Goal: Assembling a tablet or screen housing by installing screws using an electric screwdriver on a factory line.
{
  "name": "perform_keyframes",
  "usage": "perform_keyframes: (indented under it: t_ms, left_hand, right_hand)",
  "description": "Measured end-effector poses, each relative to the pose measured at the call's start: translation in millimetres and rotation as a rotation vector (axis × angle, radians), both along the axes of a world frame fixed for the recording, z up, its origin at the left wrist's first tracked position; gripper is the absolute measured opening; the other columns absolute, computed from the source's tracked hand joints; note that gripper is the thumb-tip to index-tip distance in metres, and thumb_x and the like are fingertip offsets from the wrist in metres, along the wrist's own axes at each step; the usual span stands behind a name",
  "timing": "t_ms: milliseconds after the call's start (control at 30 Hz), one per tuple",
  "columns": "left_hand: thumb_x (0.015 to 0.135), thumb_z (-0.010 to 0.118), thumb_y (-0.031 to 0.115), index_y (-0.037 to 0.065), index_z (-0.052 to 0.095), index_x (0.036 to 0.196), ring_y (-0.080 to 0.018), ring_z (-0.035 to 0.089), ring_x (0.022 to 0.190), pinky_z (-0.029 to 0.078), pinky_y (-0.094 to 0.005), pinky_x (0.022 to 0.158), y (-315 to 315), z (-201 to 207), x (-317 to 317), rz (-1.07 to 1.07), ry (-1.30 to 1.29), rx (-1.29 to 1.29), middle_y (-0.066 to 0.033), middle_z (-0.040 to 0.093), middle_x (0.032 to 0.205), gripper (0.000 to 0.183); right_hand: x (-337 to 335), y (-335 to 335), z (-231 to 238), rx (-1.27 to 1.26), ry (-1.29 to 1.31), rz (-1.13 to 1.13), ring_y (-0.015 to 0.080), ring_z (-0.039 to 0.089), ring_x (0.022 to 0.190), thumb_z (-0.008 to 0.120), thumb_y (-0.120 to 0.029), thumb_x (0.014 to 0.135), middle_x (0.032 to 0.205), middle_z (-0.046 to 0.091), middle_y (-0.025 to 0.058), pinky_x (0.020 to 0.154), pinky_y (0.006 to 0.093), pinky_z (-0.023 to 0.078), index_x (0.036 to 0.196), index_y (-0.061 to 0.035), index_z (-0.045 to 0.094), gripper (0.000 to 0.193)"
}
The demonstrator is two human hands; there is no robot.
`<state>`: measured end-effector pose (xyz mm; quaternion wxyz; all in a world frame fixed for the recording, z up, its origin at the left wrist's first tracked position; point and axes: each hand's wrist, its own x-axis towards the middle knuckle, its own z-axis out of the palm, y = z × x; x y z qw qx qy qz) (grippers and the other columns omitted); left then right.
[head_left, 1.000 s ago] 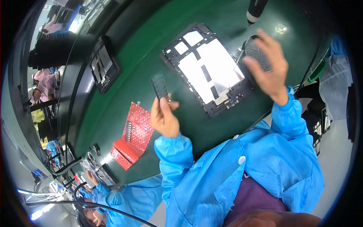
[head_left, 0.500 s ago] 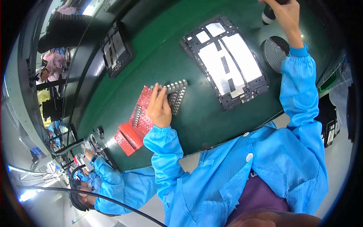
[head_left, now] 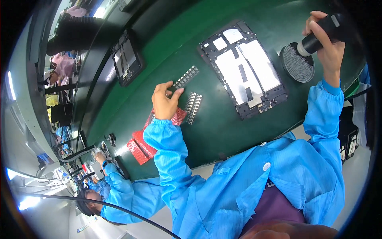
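Note:
My left hand (head_left: 165, 99) pinches the near end of a strip of small metal parts (head_left: 187, 77), its thumb and fingertips closed at that end. Beside it, a second set of such strips (head_left: 194, 107) lies on the green bench. Under my left wrist, red bubble wrap (head_left: 143, 144) is partly covered by the sleeve. My right hand (head_left: 331, 51) is wrapped round a black electric screwdriver (head_left: 321, 35). Its pale nose points down at a round dish of small screws (head_left: 296, 68); the tip is hidden. Between my hands lies an opened tablet-like device (head_left: 248, 71) with white panels and a black frame.
A similar black device (head_left: 126, 57) rests on the ledge at the far left. Cables (head_left: 110, 139) lie on the bench (head_left: 215, 137) at left. A co-worker in a blue smock (head_left: 127, 199) sits at lower left. A green bin (head_left: 351, 89) stands at the right edge.
My left hand has shifted the strip away from the other strips and off the bubble wrap. My right hand has brought the screwdriver down to the round dish.

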<state>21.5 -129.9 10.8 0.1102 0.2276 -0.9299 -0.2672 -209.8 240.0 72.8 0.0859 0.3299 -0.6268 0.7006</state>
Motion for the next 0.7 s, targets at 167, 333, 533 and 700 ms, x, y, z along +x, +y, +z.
perform_keyframes:
  t_ms: [167, 333, 533, 700]
  left_hand:
    - [0.065, 0.081, 0.013, -0.001, 0.064, 0.081, -0.012, 0.057, 0.061, 0.046, -0.0259, 0.057, -21, -13, 3, 0.095, -0.091, 0.206, -0.0064, 0.062, 0.071, 0.027]
    - [0.067, 0.076, -0.002, -0.006, 0.062, 0.088, -0.0111, 0.06, 0.069, 0.048, -0.0221, 0.06, -35, 0, 3, 0.162, -0.07, 0.699, -0.0078, 0.064, 0.076, 0.025]
    - [0.064, 0.079, 0.003, -0.004, 0.066, 0.075, -0.0106, 0.057, 0.064, 0.044, -0.0226, 0.058, -34, -1, -4, 0.039, -0.168, 0.321, -0.0041, 0.062, 0.072, 0.018]
    - [0.064, 0.08, 0.007, -0.003, 0.065, 0.068, -0.0096, 0.053, 0.06, 0.042, -0.024, 0.055, -26, 5, -10, -0.037, -0.188, 0.084, -0.003, 0.059, 0.065, 0.019]
  right_hand:
    - [34, -3, -3, 0.063, -0.223, 0.046, 0.0121, 0.059, 0.066, 0.072, -0.011, 0.074, 0.077, 0.06, 0.0033, 0.062, 0.0252, 0.048, 0.098, -0.003, 0.06, 0.028]
    - [61, 1, -9, 0.152, -0.416, 0.19, 0.0133, 0.055, 0.064, 0.077, -0.002, 0.063, 0.072, 0.058, 0.0072, 0.058, 0.027, 0.045, 0.097, -0.0011, 0.053, 0.041]
    - [70, 1, -17, 0.117, -0.487, 0.3, 0.0168, 0.059, 0.078, 0.073, 0.001, 0.068, 0.083, 0.06, 0.0094, 0.067, 0.0297, 0.048, 0.1, -0.0025, 0.052, 0.039]
    - [61, -5, -31, 0.126, -0.035, 0.222, 0.0272, 0.059, 0.1, 0.07, -0.001, 0.073, 0.112, 0.058, 0.0201, 0.085, 0.0381, 0.047, 0.113, -0.0016, 0.05, 0.045]
